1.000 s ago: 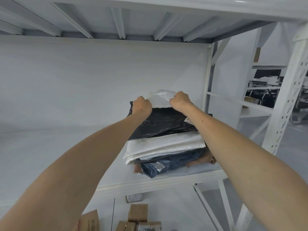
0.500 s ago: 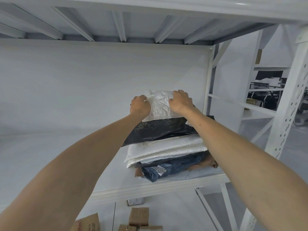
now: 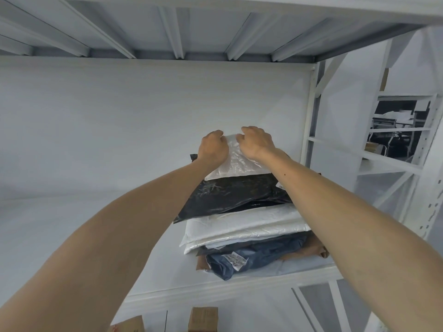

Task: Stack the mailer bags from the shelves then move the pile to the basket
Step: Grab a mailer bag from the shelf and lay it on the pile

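Shelf (image 3: 72,236), hands (image 3: 213,147) (image 3: 257,142) pinch mailer (image 3: 235,161) (corners hidden)

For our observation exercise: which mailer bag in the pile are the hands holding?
The translucent white bag on top; left hand and right hand grip its far edge. The black bag lies beneath.

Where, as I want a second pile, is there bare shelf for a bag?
The shelf is bare left of the pile, back to the wall. Crowded: the right end by the upright, where left hand and right hand grip the clear mailer bag on top.
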